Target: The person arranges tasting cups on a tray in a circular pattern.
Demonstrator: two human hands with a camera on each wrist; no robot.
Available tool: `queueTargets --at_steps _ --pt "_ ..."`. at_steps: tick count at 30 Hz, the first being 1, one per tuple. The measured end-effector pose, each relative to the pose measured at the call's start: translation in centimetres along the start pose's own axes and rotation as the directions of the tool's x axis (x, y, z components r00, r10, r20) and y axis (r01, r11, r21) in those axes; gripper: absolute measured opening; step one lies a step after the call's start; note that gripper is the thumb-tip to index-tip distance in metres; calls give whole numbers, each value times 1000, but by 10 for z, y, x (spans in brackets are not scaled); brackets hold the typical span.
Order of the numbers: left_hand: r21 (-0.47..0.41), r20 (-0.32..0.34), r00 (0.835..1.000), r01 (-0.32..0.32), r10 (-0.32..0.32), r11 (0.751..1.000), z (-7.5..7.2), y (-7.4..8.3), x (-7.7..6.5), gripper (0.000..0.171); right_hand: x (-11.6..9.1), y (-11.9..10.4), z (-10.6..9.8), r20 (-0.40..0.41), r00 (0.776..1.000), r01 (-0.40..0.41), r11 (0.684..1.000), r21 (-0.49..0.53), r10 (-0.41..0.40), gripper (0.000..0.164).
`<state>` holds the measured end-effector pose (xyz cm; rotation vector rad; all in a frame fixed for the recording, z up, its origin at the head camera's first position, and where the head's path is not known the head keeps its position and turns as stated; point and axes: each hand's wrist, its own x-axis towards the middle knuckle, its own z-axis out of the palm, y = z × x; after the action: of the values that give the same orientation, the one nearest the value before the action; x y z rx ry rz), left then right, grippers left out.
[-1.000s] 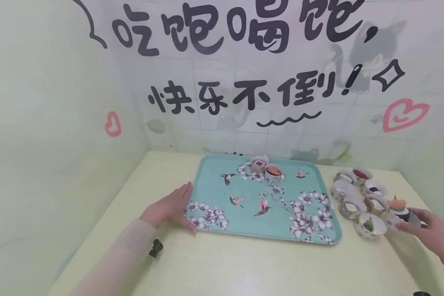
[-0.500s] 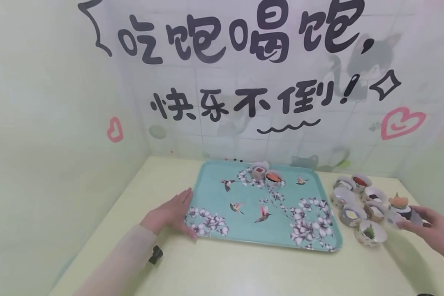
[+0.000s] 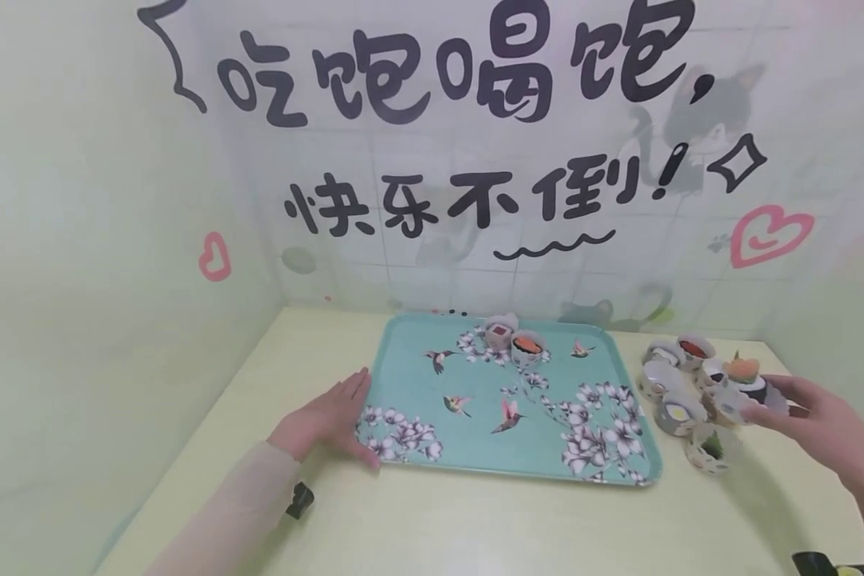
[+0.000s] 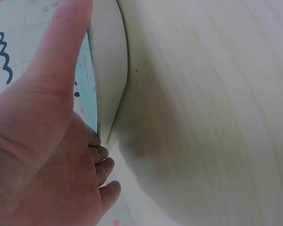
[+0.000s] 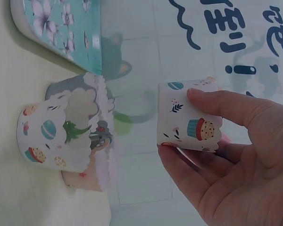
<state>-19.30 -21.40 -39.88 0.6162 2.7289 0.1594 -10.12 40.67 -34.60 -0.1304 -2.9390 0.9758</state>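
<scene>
My right hand (image 3: 817,416) grips a printed paper baking cup (image 5: 188,115) between thumb and fingers, raised above the table. In the head view an orange-topped sushi piece with a dark band (image 3: 747,376) sits in it. Close by, several similar cups stand clustered, one with a green-leaf filling (image 3: 713,448) and one with a yellow-and-white filling (image 3: 680,412). My left hand (image 3: 327,416) rests with extended fingers against the left edge of a turquoise tray (image 3: 418,376). At the tray's back stand a red-centred cup (image 3: 500,332) and an orange-topped cup (image 3: 528,348).
The pale wooden table (image 3: 475,528) carries the tray and cups. Behind it rises a wall with large black lettering (image 3: 418,200), and plain pale walls flank both sides. The cup cluster stands beside the tray's right edge (image 3: 641,432).
My right hand has carried its cup left, over the near part of the cluster, covering some cups there. The left hand stays against the tray, and the head view has shifted slightly.
</scene>
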Motion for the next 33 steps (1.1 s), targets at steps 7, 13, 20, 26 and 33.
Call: queueTargets --at_steps 7,13,20,26,33 --pt "-4 2 1000 15 -15 1000 1 -1 0 150 6 -27 9 27 997 70 997 33 -70 67" --pt "-12 -5 1000 12 -12 1000 0 0 -1 148 12 -50 23 66 991 113 992 65 -117 67" --pt "-4 9 1000 23 -23 1000 -1 4 -4 147 17 -76 40 118 983 134 989 53 -140 75" --pt "-15 14 1000 24 -23 1000 -3 2 -5 147 31 -105 54 114 979 164 984 68 -171 75" --pt "-17 11 1000 8 -8 1000 -5 3 -3 147 48 -127 77 139 967 193 971 145 -213 73"
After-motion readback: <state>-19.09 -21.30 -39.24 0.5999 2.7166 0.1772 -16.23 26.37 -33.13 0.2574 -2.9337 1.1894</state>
